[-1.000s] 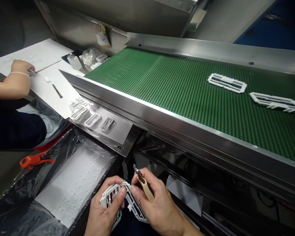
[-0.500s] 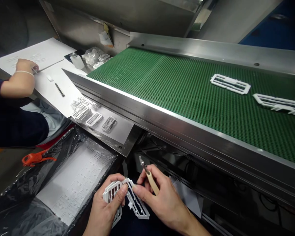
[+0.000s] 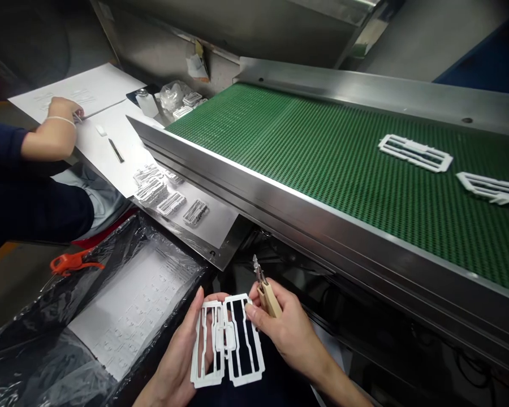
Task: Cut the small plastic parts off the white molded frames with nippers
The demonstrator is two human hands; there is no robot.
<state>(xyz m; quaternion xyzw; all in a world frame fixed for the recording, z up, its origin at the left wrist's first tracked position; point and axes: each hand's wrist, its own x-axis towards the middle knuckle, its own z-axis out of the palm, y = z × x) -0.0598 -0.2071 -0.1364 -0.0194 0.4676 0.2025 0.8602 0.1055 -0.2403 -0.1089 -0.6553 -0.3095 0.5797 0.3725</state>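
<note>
A white plastic frame part (image 3: 228, 340), two slotted panels joined at the middle, lies flat and open across my left hand (image 3: 178, 362), whose fingers are spread under it. My right hand (image 3: 285, 333) pinches the frame's upper right edge with the thumb and also grips small cutters (image 3: 265, 291) with tan handles, blade tip pointing up. Both hands are low in the view, in front of the conveyor's steel edge.
A green conveyor belt (image 3: 305, 152) carries two white frame parts (image 3: 415, 152) (image 3: 492, 189) at right. Cut white pieces (image 3: 169, 198) lie on a steel shelf. A black-lined bin (image 3: 123, 311) sits at left with an orange tool (image 3: 74, 263). Another person's hand (image 3: 57, 127) works on white paper.
The frame part was folded and held edge-up; it is now opened flat on my left palm. My right hand with the cutters shifted right. The view shifted too.
</note>
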